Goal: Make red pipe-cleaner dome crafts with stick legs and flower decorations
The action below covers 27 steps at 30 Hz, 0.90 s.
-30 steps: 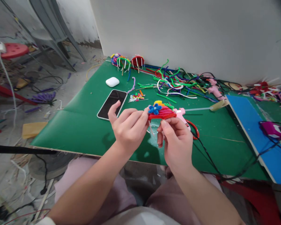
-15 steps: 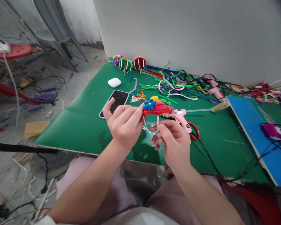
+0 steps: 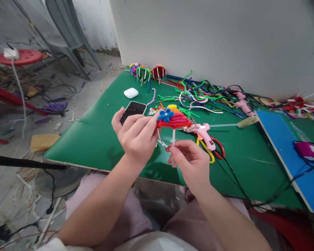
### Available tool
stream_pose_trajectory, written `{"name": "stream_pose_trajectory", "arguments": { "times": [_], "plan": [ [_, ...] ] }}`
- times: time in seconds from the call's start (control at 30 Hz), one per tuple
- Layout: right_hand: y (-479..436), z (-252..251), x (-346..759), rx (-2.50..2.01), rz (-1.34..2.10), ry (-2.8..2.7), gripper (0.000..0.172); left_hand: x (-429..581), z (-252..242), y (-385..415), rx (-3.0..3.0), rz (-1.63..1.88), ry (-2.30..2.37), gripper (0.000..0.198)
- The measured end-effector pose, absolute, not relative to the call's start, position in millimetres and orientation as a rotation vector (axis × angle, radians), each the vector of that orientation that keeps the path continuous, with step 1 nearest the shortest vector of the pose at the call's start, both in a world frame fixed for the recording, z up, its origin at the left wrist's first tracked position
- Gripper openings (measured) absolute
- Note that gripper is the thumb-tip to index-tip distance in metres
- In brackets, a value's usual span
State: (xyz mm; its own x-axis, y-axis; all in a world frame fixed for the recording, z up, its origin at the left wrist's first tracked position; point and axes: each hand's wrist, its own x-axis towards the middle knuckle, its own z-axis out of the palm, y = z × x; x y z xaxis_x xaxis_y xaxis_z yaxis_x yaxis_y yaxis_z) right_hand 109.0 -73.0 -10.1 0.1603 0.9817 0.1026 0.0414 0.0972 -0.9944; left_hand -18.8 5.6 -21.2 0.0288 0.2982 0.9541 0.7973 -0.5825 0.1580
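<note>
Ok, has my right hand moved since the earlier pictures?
Yes: judged against the pink glue gun lying on the green table, your right hand has shifted left and slightly lower in the view.

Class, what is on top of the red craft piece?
On the red craft piece: a blue flower, a yellow bit and a green bit. The left hand covers its left end, hiding anything there.
</note>
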Motion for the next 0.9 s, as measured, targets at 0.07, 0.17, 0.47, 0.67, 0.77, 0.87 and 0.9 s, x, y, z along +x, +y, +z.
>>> {"name": "stream_pose_trajectory", "arguments": {
  "times": [0.07, 0.17, 0.47, 0.67, 0.77, 0.87, 0.9],
  "plan": [
    [-71.7, -11.1, 111.3, -1.217, 1.008, -1.183, 0.010, -20.8, -20.1, 6.5, -1.872, -1.597, -1.111, 0.008],
    [-65.2, -10.6, 117.8, -1.138, 1.109, -1.040, 0.019, -23.8, -19.1, 7.9, -1.836, -1.627, -1.090, 0.008],
    [-48.7, 3.3, 138.0, -0.811, 1.840, -0.468, 0.030, -22.6, -24.4, 5.0, -1.844, -1.648, -1.018, 0.019],
    [-54.0, 5.0, 139.5, -0.669, 1.928, -0.468, 0.040, -18.9, -25.4, 0.9, -1.877, -1.605, -1.017, 0.023],
    [-54.9, 5.4, 139.9, -0.647, 1.930, -0.447, 0.039, -17.2, -25.1, 0.3, -1.900, -1.624, -1.003, 0.021],
    [-54.5, 6.2, 140.9, -0.658, 1.910, -0.396, 0.036, -15.7, -24.6, 2.2, -1.922, -1.674, -0.981, 0.021],
    [-54.1, 6.4, 141.8, -0.668, 1.898, -0.382, 0.036, -15.6, -24.3, 3.5, -1.930, -1.681, -0.980, 0.022]
  ]
}}
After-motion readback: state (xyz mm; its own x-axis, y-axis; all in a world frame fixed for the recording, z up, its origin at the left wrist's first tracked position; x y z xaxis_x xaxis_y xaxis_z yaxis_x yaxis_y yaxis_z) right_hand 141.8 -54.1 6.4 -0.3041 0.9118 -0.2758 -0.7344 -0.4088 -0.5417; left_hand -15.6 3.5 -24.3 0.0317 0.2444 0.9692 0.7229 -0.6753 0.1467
